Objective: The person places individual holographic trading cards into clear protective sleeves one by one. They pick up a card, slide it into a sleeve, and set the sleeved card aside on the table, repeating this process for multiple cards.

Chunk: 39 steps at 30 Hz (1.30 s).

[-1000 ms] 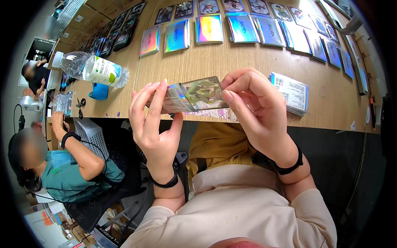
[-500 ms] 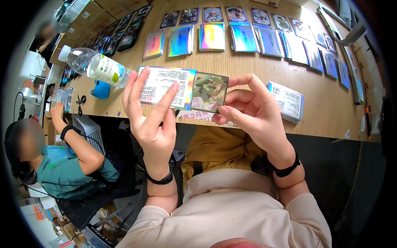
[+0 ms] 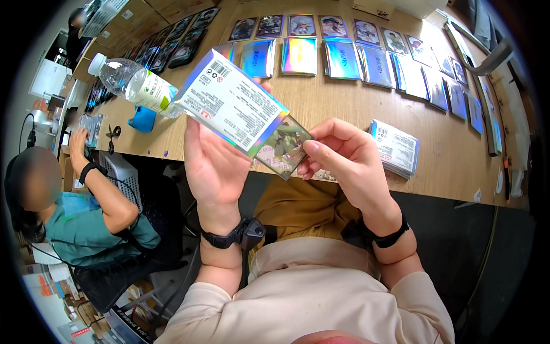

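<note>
My left hand (image 3: 216,160) is palm up with a silvery holographic packet (image 3: 235,97) lying tilted across it. The packet's white printed back with a barcode faces up, and most of the left fingers are hidden behind it. Out of the packet's lower right end sticks a see-through picture card (image 3: 283,148) with green and brown artwork. My right hand (image 3: 349,160) pinches that card's right edge between thumb and fingers. A stack of similar packets (image 3: 395,148), backs up, lies on the table just beyond the right hand.
Holographic packets (image 3: 344,59) stand in a row of piles across the wooden table (image 3: 321,94), with picture cards (image 3: 301,25) behind them. At left are a water bottle (image 3: 137,86), a blue object (image 3: 142,119) and scissors (image 3: 113,137). A co-worker (image 3: 97,212) sits at far left.
My left hand has turned palm up, and the packet has swung to a slant with its barcode end raised. The card's free end now points down to the right, still in my right fingers.
</note>
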{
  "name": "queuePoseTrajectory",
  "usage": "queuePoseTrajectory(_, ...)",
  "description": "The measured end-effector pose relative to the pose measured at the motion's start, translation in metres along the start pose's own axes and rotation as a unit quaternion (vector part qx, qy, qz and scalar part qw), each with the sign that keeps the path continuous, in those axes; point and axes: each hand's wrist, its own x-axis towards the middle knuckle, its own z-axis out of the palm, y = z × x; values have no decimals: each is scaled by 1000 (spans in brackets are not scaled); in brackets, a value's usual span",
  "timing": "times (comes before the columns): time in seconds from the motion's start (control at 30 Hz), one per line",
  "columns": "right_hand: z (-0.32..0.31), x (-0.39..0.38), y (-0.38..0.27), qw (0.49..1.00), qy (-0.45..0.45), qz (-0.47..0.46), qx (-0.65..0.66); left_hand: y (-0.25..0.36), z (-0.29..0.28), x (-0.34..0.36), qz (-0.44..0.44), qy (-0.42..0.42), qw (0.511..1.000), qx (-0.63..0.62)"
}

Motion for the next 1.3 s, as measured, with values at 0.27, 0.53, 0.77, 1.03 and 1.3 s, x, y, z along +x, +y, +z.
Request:
queuePoseTrajectory(0.27,9,0,4,998,-25,52,-11,-1,-4,18,29,-80,992,-97)
queuePoseTrajectory(0.53,10,-3,2,997,-30,67,-8,10,-7,24,35,-5,993,-111)
queuePoseTrajectory(0.77,10,-2,2,998,-23,54,29,-2,1,20,14,14,996,-88)
queuePoseTrajectory(1.03,0,-6,-5,999,-42,32,-4,-18,1,22,-63,48,988,-136)
queuePoseTrajectory(1.3,-1,-11,-3,996,56,-55,-33,-22,4,20,-68,61,993,81)
